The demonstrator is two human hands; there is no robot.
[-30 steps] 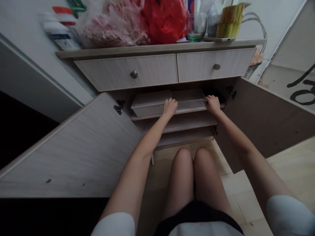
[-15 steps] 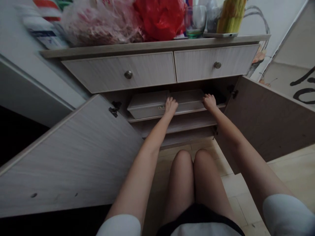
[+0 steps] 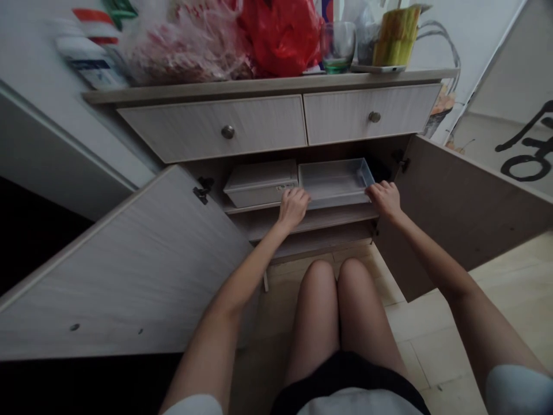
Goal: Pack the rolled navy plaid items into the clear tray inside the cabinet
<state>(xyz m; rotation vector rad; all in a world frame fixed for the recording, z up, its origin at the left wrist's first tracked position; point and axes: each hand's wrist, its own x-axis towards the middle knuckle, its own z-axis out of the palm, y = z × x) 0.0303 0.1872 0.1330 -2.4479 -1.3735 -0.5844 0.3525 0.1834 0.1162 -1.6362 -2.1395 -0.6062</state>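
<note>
A translucent plastic box [image 3: 332,176] with an open top lies on the cabinet's upper shelf, its front part standing out over the shelf edge. My left hand [image 3: 294,206] has its fingers closed on the box's front left corner. Over at the front right corner, my right hand [image 3: 386,200] grips the rim with bent fingers. Immediately left of this box is a closed pale box [image 3: 261,178] with a small label on its front; my left hand is close before its right end.
Two cabinet doors, left [image 3: 129,271] and right [image 3: 466,213], stand wide open beside my arms. Above are two knobbed drawers [image 3: 211,129]. On the cabinet top sit a red plastic bag [image 3: 280,37], a clear bag [image 3: 185,52], a glass [image 3: 339,49] and white bottles [image 3: 93,63].
The translucent box has come forward toward me, and its open inside now shows. Both hands moved nearer with it, the right one also slightly rightward. The pale box stayed put.
</note>
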